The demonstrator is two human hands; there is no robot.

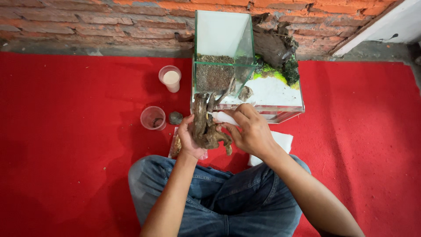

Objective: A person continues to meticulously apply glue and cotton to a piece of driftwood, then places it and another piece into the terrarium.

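Red carpet, brick wall. Left hand [187,137] grips driftwood [205,123]; right hand [251,129] clamps white squeeze bottle [224,117], nozzle on wood. Glass tank [263,94] just beyond grip already holds moss, sand; driftwood not yet inside.

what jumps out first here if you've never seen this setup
The red carpet fills the floor. At centre, the left hand grips gnarled driftwood while the right hand presses a small white bottle against it. Behind stands a glass tank with white sand and green moss.
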